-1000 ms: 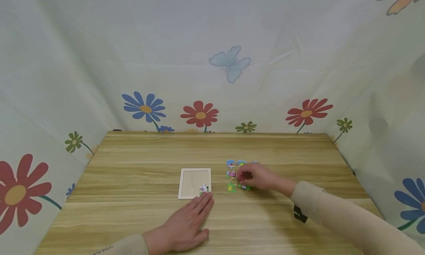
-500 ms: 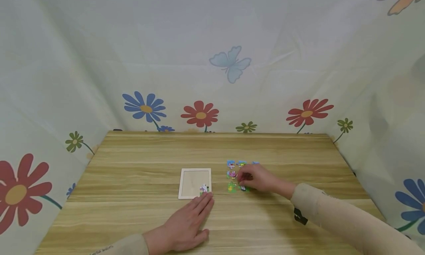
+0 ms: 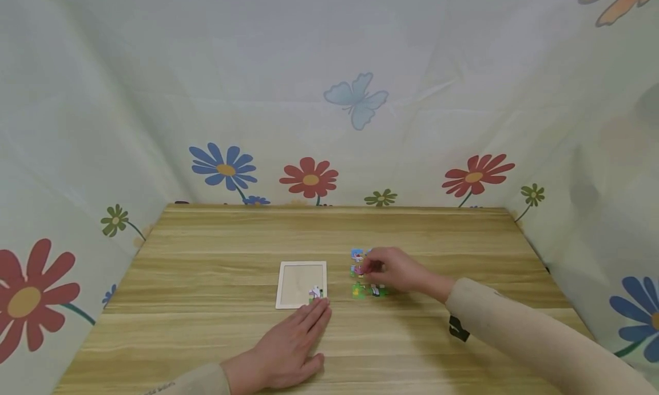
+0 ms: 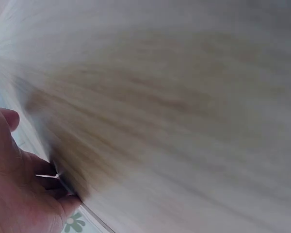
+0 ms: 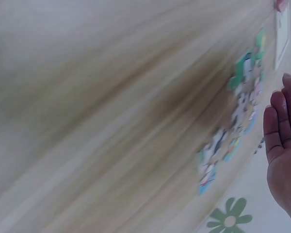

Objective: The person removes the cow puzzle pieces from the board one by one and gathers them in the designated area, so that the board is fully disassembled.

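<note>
My left hand [image 3: 289, 344] lies with straight fingers, its fingertips on the lower right corner of a shallow puzzle tray [image 3: 304, 263] with a white rim. Inside that corner sits one white and green jigsaw piece [image 3: 315, 292]. My right hand [image 3: 395, 268] hovers over loose jigsaw pieces right of the tray, fingers bent, fingertips close over a pink jigsaw piece [image 3: 358, 271]. In the right wrist view, nothing shows between the thumb and loosely bent fingers [image 5: 276, 119]. Some pieces are hidden under the hand in the head view.
A yellow-green jigsaw piece [image 3: 358, 291], a green and white one [image 3: 376, 291] and a blue one [image 3: 357, 254] lie in rows on the wooden table [image 3: 221, 286]. A flowered cloth [image 3: 268, 109] rises behind the table and along its sides.
The right hand has shifted slightly left and away from the body, covering more of the back row and uncovering more of the green and white piece. The left hand stays put.
</note>
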`<control>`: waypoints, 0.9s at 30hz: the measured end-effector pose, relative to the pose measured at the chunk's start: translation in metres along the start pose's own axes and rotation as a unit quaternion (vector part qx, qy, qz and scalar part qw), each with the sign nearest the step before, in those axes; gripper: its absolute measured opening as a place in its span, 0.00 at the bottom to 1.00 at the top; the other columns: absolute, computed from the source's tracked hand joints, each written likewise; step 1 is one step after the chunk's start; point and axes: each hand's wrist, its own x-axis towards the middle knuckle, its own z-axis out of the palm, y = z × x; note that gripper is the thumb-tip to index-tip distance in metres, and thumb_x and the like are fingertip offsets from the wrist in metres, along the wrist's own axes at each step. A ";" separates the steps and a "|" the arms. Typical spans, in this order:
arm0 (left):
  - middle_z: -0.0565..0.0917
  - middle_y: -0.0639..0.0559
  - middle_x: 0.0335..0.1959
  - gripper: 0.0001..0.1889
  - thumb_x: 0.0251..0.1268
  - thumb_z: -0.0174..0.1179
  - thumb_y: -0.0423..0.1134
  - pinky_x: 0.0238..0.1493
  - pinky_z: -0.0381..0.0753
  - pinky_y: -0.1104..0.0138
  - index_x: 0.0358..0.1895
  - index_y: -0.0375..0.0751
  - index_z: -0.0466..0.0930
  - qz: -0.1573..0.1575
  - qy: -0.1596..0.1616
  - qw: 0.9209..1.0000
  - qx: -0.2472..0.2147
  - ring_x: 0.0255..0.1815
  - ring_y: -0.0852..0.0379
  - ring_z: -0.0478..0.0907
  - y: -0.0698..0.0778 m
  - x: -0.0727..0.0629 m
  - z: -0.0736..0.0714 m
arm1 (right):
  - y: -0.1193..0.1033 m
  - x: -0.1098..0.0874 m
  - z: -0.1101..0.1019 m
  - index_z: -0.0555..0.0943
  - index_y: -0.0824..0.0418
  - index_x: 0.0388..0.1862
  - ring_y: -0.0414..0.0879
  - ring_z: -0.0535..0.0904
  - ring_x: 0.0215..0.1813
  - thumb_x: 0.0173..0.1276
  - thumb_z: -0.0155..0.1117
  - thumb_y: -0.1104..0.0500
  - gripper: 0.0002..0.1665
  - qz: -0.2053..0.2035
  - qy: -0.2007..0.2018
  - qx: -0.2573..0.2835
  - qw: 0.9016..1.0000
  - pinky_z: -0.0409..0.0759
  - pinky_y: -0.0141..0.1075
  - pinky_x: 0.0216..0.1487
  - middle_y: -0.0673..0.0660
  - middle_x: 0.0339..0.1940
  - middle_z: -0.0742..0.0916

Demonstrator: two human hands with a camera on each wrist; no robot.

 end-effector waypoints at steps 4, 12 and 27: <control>0.53 0.35 0.73 0.39 0.66 0.47 0.55 0.68 0.58 0.55 0.71 0.29 0.55 -0.004 -0.003 1.000 -0.005 0.73 0.43 0.50 -0.001 0.001 -0.001 | -0.010 0.014 0.003 0.83 0.57 0.38 0.36 0.78 0.35 0.61 0.68 0.61 0.06 -0.003 -0.008 0.006 1.000 0.80 0.33 0.39 0.44 0.33 0.83; 0.51 0.36 0.74 0.37 0.69 0.43 0.54 0.68 0.58 0.54 0.72 0.31 0.53 -0.007 -0.023 1.000 -0.016 0.74 0.44 0.48 0.000 0.000 -0.004 | -0.024 0.047 0.021 0.83 0.58 0.41 0.35 0.78 0.37 0.62 0.68 0.59 0.09 -0.029 -0.040 0.018 0.999 0.80 0.33 0.42 0.44 0.35 0.83; 0.50 0.41 0.75 0.36 0.69 0.45 0.52 0.69 0.57 0.53 0.73 0.34 0.52 -0.006 0.001 0.999 -0.038 0.74 0.47 0.47 -0.007 -0.007 -0.012 | -0.036 0.085 0.046 0.83 0.56 0.47 0.32 0.79 0.41 0.62 0.67 0.57 0.14 -0.008 -0.108 0.035 0.994 0.77 0.26 0.46 0.44 0.39 0.85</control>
